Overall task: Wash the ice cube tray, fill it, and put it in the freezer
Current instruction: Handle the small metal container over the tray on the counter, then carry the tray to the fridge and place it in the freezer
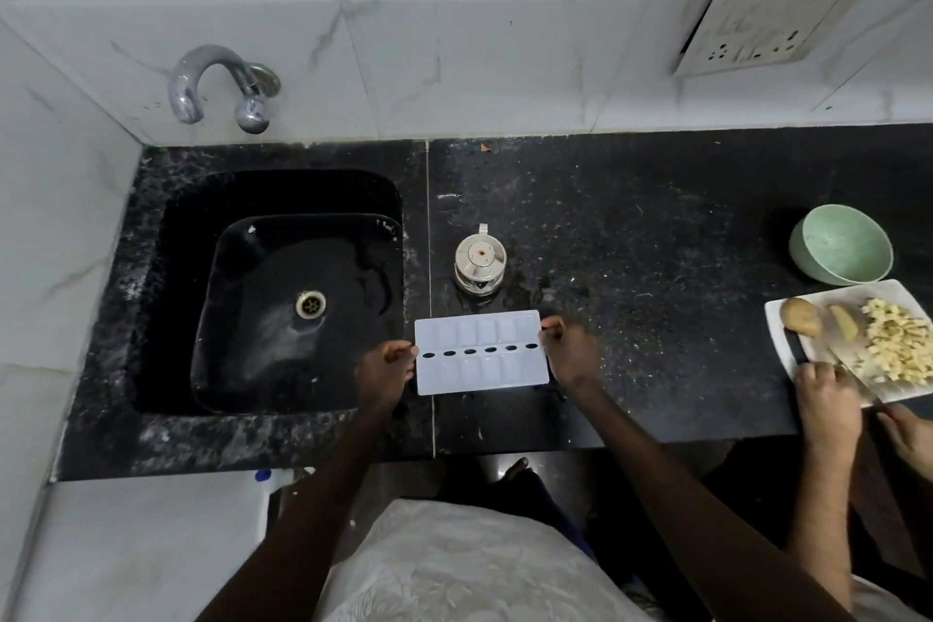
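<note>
Ice cube tray (479, 354) near the worktop (656, 217) front edge, just right of the sink (262, 268). Left hand (386, 369) and right hand (568, 351) fingers pinch its short ends. No water seen at the tap (212, 81). Judged: washing, filling and freezing all outstanding

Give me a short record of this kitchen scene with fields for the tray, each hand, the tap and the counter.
tray: white ice cube tray, over the counter, right of the sink
left: left hand grips its left end
right: right hand grips its right end
water: none visible at the tap
counter: steel pot behind tray; green bowl and plate far right
</note>
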